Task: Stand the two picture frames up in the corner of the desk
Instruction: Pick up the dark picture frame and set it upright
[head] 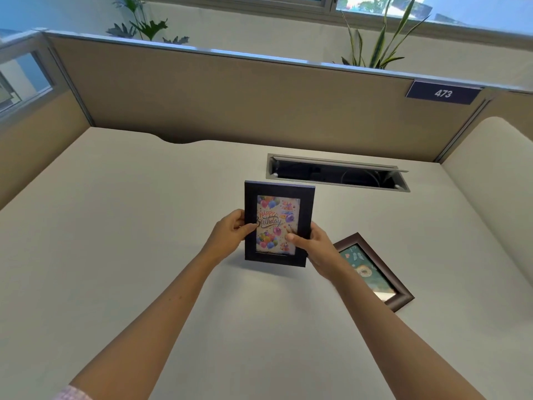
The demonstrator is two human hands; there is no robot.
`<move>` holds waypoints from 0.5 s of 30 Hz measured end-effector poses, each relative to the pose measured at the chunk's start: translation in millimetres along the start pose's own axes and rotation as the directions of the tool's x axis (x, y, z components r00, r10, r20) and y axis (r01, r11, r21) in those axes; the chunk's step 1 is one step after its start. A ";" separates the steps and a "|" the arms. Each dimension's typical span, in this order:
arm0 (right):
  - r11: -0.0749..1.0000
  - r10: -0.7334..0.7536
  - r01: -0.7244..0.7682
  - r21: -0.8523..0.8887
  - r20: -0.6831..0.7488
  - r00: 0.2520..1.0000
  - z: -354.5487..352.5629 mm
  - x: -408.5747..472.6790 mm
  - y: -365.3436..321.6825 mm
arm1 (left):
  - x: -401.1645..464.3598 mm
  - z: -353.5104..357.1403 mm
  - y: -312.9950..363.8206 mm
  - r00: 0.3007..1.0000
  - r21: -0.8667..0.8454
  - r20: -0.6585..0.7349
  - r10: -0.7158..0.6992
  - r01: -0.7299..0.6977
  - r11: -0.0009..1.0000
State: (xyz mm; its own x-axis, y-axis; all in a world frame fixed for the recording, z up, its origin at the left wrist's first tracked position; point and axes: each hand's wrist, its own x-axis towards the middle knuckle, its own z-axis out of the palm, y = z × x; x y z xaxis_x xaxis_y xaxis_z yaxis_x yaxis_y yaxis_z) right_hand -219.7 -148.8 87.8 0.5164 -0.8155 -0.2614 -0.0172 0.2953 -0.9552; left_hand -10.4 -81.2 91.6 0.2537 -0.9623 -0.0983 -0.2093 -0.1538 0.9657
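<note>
We have the black frame clamped between our left hand and right hand, carrying it; next, stand it in the surface corner.

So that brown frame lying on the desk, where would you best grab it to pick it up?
Probably by its two long side rails, one hand on each, coming down from above. The brown frame lies flat, picture up, turned at an angle on the desk, so its edges are free all round. Both hands now hold the black frame the same way, by its sides.
</note>
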 end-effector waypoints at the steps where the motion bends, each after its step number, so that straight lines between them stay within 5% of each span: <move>1: 1.000 0.011 -0.011 0.004 0.002 1.000 0.0 1.2 2.1 | 0.5 0.7 -2.0 1.000 0.028 -0.015 0.005 -0.005 1.000; 15: 0.992 0.122 -0.122 -0.029 -0.002 0.993 2.4 16.8 19.0 | 2.1 3.8 -25.8 0.993 0.167 -0.090 0.076 -0.060 0.984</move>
State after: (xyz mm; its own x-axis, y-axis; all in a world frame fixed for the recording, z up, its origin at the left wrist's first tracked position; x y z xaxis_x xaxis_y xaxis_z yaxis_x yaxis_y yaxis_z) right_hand -209.3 -155.6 65.6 0.5090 -0.7742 -0.3763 -0.1049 0.3781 -0.9198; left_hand -8.0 -80.1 65.5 0.3212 -0.9470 -0.0023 -0.3788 -0.1307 0.9162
